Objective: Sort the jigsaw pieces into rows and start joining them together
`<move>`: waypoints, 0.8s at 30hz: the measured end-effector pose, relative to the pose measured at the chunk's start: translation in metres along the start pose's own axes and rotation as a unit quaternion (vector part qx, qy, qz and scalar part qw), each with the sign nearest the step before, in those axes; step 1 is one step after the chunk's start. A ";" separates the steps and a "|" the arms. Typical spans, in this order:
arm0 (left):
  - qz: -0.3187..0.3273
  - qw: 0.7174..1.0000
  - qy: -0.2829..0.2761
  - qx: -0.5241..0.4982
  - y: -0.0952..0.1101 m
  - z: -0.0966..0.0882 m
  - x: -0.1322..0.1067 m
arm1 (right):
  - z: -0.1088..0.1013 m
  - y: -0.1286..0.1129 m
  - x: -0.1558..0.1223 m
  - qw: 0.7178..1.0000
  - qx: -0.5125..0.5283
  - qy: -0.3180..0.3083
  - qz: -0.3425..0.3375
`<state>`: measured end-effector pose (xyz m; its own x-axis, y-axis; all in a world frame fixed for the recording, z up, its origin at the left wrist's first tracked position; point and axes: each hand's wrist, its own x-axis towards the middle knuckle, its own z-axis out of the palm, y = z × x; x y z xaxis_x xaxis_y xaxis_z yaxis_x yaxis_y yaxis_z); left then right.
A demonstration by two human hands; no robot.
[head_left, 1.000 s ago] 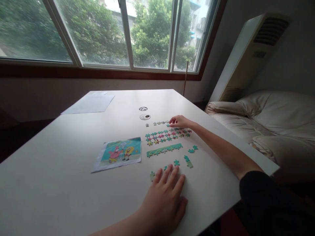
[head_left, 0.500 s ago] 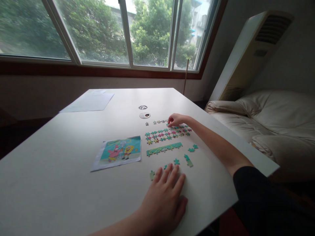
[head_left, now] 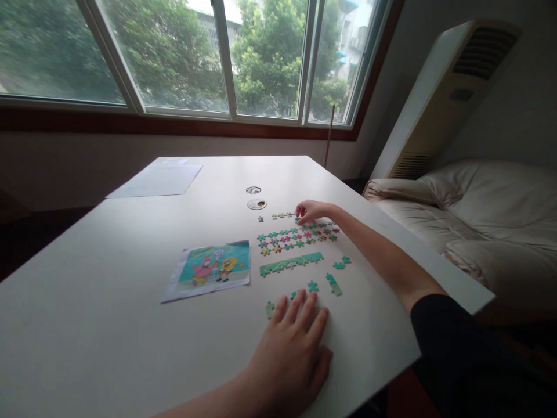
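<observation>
My left hand [head_left: 292,346] lies flat and open on the white table [head_left: 108,302], fingertips just short of a few loose teal puzzle pieces [head_left: 312,286]. My right hand [head_left: 310,210] reaches far across, fingers curled in a pinch over the back row of small pieces [head_left: 282,216]; what it holds is too small to make out. Between the hands lie rows of scattered pink and teal pieces [head_left: 296,238] and a joined teal strip [head_left: 290,264]. A cartoon reference picture [head_left: 211,269] lies to the left of them.
A sheet of paper [head_left: 156,180] lies at the table's far left. Two round cable holes [head_left: 256,204] sit behind the pieces. Windows run along the far wall. A cream sofa [head_left: 478,215] and a standing air conditioner [head_left: 439,98] are to the right.
My right hand has shifted slightly left along the back row and its fingers have curled into a pinch. My left hand has stayed flat in place.
</observation>
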<state>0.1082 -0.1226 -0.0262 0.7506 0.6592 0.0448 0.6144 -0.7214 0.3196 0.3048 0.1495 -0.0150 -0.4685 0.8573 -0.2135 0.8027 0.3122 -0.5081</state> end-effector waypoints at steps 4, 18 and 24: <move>-0.003 1.000 -0.006 -0.010 0.001 -0.004 0.001 | 0.003 -0.001 -0.005 0.999 0.023 0.024 -0.029; 0.011 1.000 0.006 0.024 -0.002 0.008 0.001 | 0.013 -0.004 -0.173 0.986 0.101 -0.118 -0.053; 0.016 0.999 0.016 0.045 -0.001 0.005 0.001 | 0.035 0.002 -0.189 0.994 0.087 -0.060 -0.028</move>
<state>0.1094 -0.1222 -0.0313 0.7627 0.6411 0.0851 0.6108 -0.7573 0.2309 0.3823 -0.0261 -0.0053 -0.5598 0.7823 -0.2732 0.7025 0.2733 -0.6571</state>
